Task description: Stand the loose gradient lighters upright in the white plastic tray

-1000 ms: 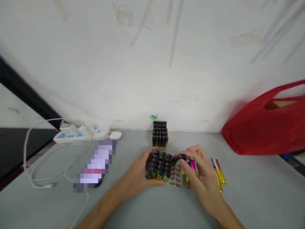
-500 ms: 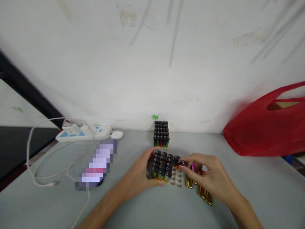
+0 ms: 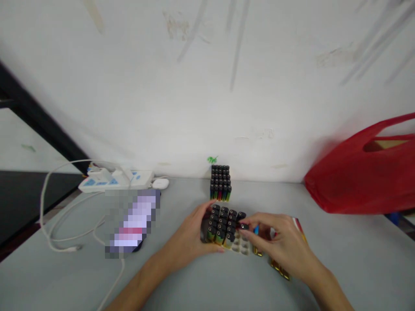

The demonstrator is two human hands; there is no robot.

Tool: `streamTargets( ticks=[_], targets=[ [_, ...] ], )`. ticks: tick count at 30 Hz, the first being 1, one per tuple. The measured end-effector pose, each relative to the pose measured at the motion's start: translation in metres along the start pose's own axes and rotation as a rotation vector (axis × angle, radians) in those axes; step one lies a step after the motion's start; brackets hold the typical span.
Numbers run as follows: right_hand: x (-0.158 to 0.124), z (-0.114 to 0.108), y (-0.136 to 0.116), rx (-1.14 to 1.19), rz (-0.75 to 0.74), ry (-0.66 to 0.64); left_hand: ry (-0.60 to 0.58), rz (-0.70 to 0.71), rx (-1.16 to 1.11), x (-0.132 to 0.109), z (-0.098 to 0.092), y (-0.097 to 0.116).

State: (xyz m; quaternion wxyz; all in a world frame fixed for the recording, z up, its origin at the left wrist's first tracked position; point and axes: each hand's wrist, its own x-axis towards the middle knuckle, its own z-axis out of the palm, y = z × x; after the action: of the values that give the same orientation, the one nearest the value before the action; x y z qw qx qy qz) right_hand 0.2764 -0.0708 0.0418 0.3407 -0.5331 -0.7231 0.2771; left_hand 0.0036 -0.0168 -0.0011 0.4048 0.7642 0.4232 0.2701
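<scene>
A white tray with round slots lies on the grey table, its left part filled with upright black-capped lighters. My left hand curls round the tray's left side and holds it. My right hand pinches a black-capped lighter at the tray's right part and keeps a few more coloured lighters in its palm. Loose gold lighters lie under and beside that hand.
A full block of black-capped lighters stands by the wall. A phone, a white power strip and white cables are at the left. A red plastic bag sits at the right.
My right hand has lowered and drawn right, bringing a lighter down toward the tray's open slots. The left hand has stayed on the tray.
</scene>
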Motion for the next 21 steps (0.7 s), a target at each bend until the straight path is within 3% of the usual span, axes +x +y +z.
streamTargets(
  ticks=[13,15,18,21],
  targets=[
    [-0.001,0.003,0.005,0.039,0.004,0.015,-0.003,-0.011,0.006,0.0,0.0,0.001],
    [-0.001,0.003,0.005,0.05,0.016,0.091,0.008,-0.009,0.004,0.0,0.0,0.002],
    [0.001,0.0,0.011,-0.021,0.065,0.328,0.005,-0.005,-0.002,-0.001,-0.001,0.003],
    [0.002,-0.007,0.022,-0.305,0.255,0.504,0.004,-0.007,0.001,-0.001,-0.001,0.003]
  ],
)
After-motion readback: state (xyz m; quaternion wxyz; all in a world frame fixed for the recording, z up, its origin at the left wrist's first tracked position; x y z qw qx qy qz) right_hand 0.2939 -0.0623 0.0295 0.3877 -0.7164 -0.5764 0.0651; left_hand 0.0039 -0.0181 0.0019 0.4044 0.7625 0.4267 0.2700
